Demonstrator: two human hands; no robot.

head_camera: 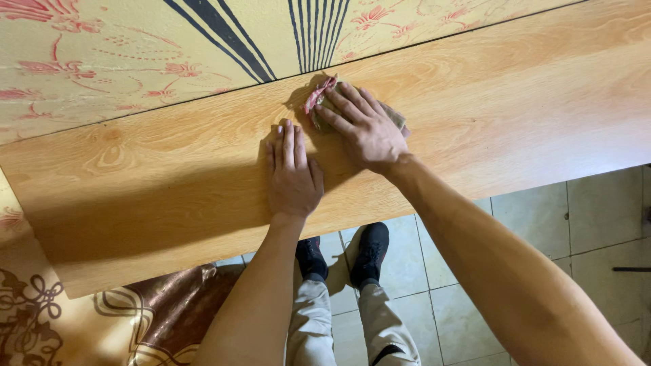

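A long light wooden board (515, 102) with a grain pattern runs across the view. My right hand (363, 125) presses a crumpled brownish cloth with a red edge (320, 93) flat onto the board near its far edge. My left hand (291, 173) lies palm down on the board just beside and below the cloth, fingers together and straight, holding nothing.
Beyond the board lies a cream sheet (122, 61) with red floral drawings and dark stripes. A brown and cream patterned covering (81, 318) hangs at the lower left. Below are my black shoes (369, 254) on a pale tiled floor (583, 224).
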